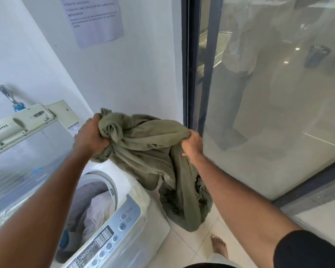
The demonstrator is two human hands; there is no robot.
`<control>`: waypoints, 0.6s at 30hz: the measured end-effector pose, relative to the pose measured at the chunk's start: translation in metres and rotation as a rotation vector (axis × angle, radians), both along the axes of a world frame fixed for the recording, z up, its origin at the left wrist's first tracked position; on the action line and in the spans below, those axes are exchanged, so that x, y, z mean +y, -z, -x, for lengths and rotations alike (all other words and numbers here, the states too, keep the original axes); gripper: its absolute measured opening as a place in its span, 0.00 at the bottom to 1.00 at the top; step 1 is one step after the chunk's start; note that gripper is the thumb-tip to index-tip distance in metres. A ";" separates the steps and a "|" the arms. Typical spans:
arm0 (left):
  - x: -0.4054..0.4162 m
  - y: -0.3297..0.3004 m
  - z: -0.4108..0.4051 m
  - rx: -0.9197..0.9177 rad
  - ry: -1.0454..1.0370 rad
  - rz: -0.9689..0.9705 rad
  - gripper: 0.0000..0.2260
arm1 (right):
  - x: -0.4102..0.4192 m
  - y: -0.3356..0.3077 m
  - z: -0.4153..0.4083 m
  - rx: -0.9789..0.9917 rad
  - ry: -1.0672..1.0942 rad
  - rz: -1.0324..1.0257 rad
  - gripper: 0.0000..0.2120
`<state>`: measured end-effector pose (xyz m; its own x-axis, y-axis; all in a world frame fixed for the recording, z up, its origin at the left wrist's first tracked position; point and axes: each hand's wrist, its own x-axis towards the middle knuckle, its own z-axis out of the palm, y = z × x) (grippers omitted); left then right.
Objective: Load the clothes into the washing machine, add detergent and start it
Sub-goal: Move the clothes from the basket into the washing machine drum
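Seen from my remote feed: both hands hold an olive-green cloth [147, 151] in the air, above and just to the right of the open top-loading washing machine [135, 225]. My left hand [89, 136] has its fingers curled round a bunched upper corner of the cloth; my right hand [191, 144] grips another gathered fold of it, so the fabric sags between the two and its long tail hangs down past the machine's right side toward the tiled floor [184, 246]. The raised lid [21, 149] stands tilted at left, and the drum [93, 206] already holds pale and grey laundry, with something blue low in it. The control panel [108, 235] with its round buttons runs along the machine's near edge. A tap [8, 95] sticks out of the white wall behind the lid, a printed notice [95, 18] is stuck higher up, and a dark-framed glass door [269, 93] fills the right. A bare foot [219, 244] stands on the tiles.
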<state>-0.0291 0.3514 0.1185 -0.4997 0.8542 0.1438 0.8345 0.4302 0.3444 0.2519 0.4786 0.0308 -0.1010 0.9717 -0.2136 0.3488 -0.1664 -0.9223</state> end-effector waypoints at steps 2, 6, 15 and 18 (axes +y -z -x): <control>-0.007 0.029 -0.004 -0.082 -0.082 0.068 0.26 | 0.007 -0.023 0.007 0.025 -0.024 -0.132 0.07; 0.009 0.055 -0.049 -0.487 0.152 -0.123 0.43 | 0.001 -0.066 0.045 0.097 -0.124 -0.368 0.11; 0.022 0.063 -0.093 -0.792 0.123 -0.358 0.21 | -0.044 -0.089 0.068 0.003 -0.562 -0.466 0.20; 0.018 0.072 -0.086 -0.719 -0.077 -0.413 0.10 | -0.042 -0.068 0.060 0.262 -0.738 -0.254 0.23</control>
<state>0.0570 0.3690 0.0465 -0.6441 0.7624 0.0622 0.3247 0.1988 0.9247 0.1921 0.4366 0.0984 -0.7488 0.6512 0.1236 0.0548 0.2466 -0.9676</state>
